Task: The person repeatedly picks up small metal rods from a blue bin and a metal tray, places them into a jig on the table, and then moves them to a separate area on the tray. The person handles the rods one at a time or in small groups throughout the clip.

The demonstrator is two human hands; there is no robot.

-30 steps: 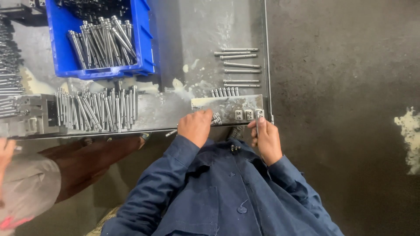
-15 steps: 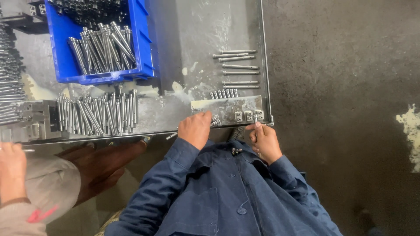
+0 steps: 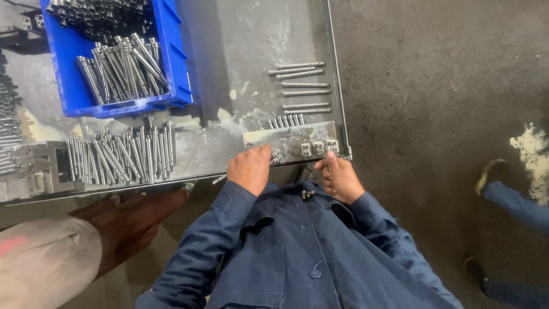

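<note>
Left hand (image 3: 250, 169) knuckles up, fingers curled closed over near edge of flat grey metal plate (image 3: 289, 143) at grey steel table (image 3: 240, 57) front corner. Right hand (image 3: 340, 178) pinches plate's right end, thumb up by small square blocks (image 3: 318, 149). Loose silver pins (image 3: 300, 86) lie just beyond plate.

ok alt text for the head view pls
Seen from above, a person in a blue jacket rests the left hand and right hand on a flat metal plate at a steel table's edge, beside loose metal pins and a blue bin.
</note>
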